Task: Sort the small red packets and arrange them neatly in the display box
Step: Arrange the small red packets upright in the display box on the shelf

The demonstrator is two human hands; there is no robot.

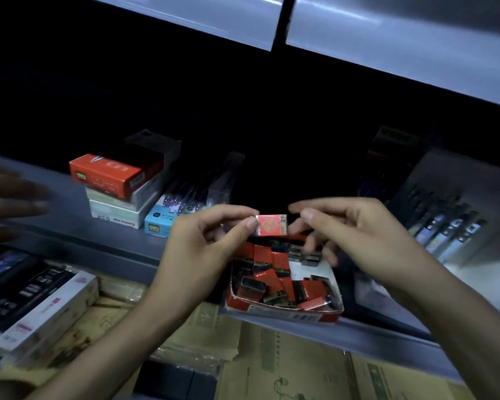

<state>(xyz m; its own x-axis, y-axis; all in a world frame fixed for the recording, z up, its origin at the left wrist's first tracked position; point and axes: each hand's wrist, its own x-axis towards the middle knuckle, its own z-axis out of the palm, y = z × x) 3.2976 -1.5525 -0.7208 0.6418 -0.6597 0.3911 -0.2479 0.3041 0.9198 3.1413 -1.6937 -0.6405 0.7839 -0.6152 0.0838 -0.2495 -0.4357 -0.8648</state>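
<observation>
Dim shop shelving, grey shelf [78, 197] across mid-frame. 1 small red packet [272, 225] is held in the air just above the far rim of the display box [283, 313], which sits on the shelf edge with red packets lying jumbled inside. Left hand [205, 249], at 9 o'clock of the packet: thumb and index finger pinch its left end. Right hand [358, 235], at 3 o'clock: fingers loosely curled, grasping nothing, tips just beside the packet's right edge. At 10 o'clock a red-orange box [107, 174] tops a stack of pale boxes. At 6 o'clock, flat cardboard [272, 356].
</observation>
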